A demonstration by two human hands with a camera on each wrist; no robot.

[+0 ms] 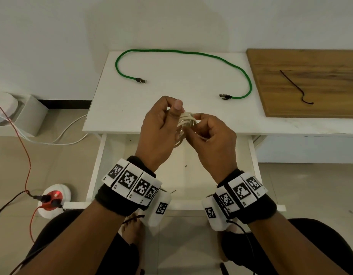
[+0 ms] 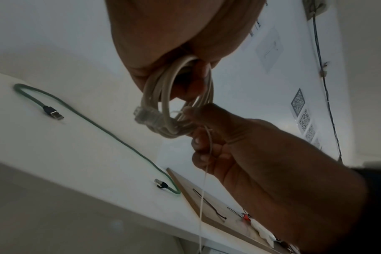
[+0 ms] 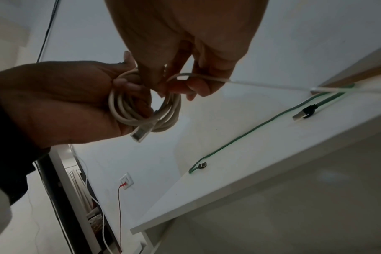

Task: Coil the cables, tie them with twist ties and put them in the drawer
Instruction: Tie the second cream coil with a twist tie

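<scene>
My left hand grips a coiled cream network cable above the table's front edge; the coil hangs from its fingers with a clear plug at the side. My right hand pinches a thin white twist tie against the coil, and the tie's long tail sticks out from between the fingers. A green cable lies uncoiled in an arc on the white table. The open drawer lies below my hands.
A wooden board on the right of the table carries a dark twist tie. On the floor at left sit a red power socket, red and white wires and a white box. My knees are under the drawer.
</scene>
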